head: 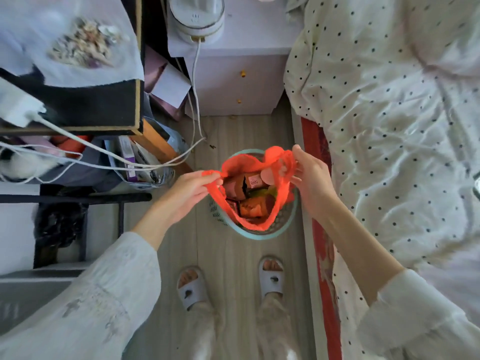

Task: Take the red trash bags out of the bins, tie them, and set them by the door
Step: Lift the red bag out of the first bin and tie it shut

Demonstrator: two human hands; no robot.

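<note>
A red trash bag (272, 209) hangs open inside a small teal plastic bin (285, 224) on the floor between my hands. Wrappers and packets (249, 206) fill the bag. My left hand (187, 196) pinches the bag's left handle strip. My right hand (311, 178) grips the bunched right edge of the bag. The bag's rim is lifted above the bin's rim and stretched wide. The bag's bottom is hidden inside the bin.
A bed with a dotted white quilt (389, 126) runs along the right. A pale nightstand (233, 81) stands ahead with a white appliance (197, 19) on it. White cables (145, 162) cross the cluttered desk side at left. My slippered feet (228, 281) stand on the wooden floor.
</note>
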